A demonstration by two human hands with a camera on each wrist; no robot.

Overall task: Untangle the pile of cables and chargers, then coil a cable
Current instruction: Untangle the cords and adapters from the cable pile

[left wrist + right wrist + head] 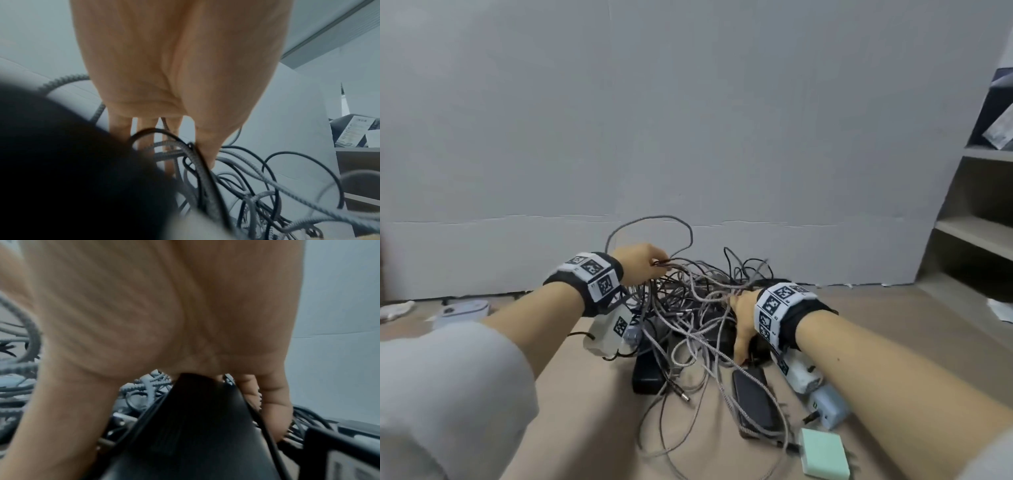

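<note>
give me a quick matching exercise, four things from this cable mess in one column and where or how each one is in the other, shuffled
Things:
1. left hand
2. right hand
3. mint green charger
4. black power bank

Place or state:
A. lies at the near right edge of the pile, apart from both hands
B. raised over the far side of the tangle, pinching cable strands
C. lies flat near the right thumb, braided cable running alongside it
D. low in the pile, gripping a black adapter block

Pairs: 1-B, 2-D, 3-A, 4-C
</note>
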